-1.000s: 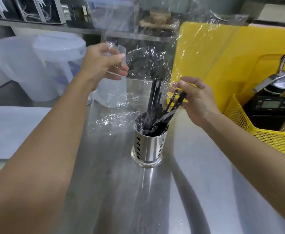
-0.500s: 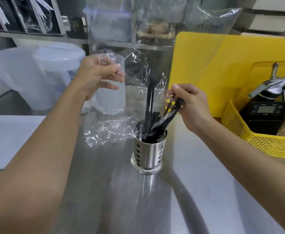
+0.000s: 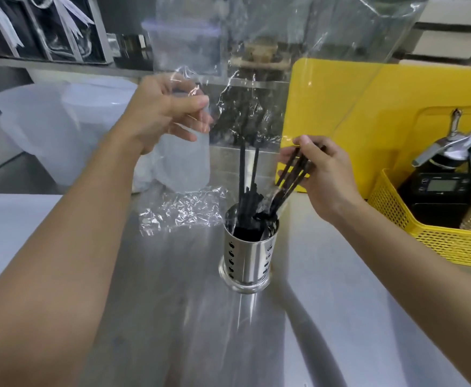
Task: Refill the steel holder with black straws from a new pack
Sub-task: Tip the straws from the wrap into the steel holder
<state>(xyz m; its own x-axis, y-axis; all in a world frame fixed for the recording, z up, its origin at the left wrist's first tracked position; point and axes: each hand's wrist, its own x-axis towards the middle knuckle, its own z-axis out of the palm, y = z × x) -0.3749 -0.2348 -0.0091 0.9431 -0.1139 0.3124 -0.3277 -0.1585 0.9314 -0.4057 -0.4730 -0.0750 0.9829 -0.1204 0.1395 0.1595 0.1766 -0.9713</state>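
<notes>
A perforated steel holder (image 3: 246, 262) stands on the steel counter, with black straws (image 3: 249, 180) sticking out of its mouth. My left hand (image 3: 163, 111) pinches the clear plastic pack (image 3: 270, 57) and holds it up above and behind the holder. The bag's lower end still drapes over a few upright straws. My right hand (image 3: 322, 174) is closed on several black straws that lean right, their lower ends inside the holder.
Crumpled clear film (image 3: 184, 209) lies on the counter left of the holder. Translucent plastic jugs (image 3: 61, 129) stand at the left. A yellow cutting board (image 3: 368, 113) leans at the back right. A yellow basket (image 3: 435, 238) with a scale and a metal tool sits at the right.
My left hand has lifted the plastic pack higher, so more of the straws stand bare. My right hand keeps its hold on the leaning straws.
</notes>
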